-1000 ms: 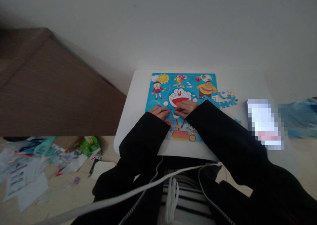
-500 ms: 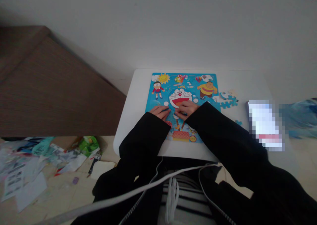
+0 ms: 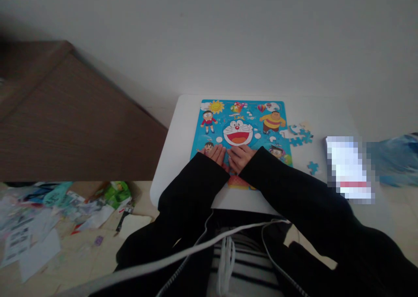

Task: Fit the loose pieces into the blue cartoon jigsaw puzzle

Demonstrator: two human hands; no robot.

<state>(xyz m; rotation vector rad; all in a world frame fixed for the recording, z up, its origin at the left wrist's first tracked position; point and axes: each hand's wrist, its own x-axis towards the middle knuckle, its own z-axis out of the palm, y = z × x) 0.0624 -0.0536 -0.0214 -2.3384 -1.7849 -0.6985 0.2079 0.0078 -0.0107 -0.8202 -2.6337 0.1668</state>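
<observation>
Centrally, one puzzle (image 3: pixel 240 139), blue, picture side up, flat on a white table (image 3: pixel 176 144); printed with a laughing face (image 3: pixel 237 130) at the middle, a sun (image 3: pixel 216 106) in the far left corner and figures at both sides.

Left hand (image 3: pixel 214 153): resting on the near half of the puzzle, fingers straight and laid together; whether anything lies beneath them cannot be told.

Right hand (image 3: pixel 241 157): just beside the left, below the face, fingers bent and drawn narrow, tips toward the other hand; whether a piece is pinched there cannot be told.

Loose pieces: one cluster (image 3: pixel 300 136), mostly blue, overlapping, near the puzzle's right edge; one single blue piece (image 3: pixel 312 167), lying apart, nearer the person.

Also on the table, at right: one bright oblong (image 3: pixel 351 168), masked in blocks.

Surroundings: black sleeves (image 3: pixel 192 183) over both forearms; a white cable (image 3: pixel 183 253) crossing before the lap; a brown cabinet (image 3: pixel 85 127) at left; papers (image 3: pixel 39 253) and a green packet (image 3: pixel 117 192) among litter on the floor (image 3: pixel 107 258).
</observation>
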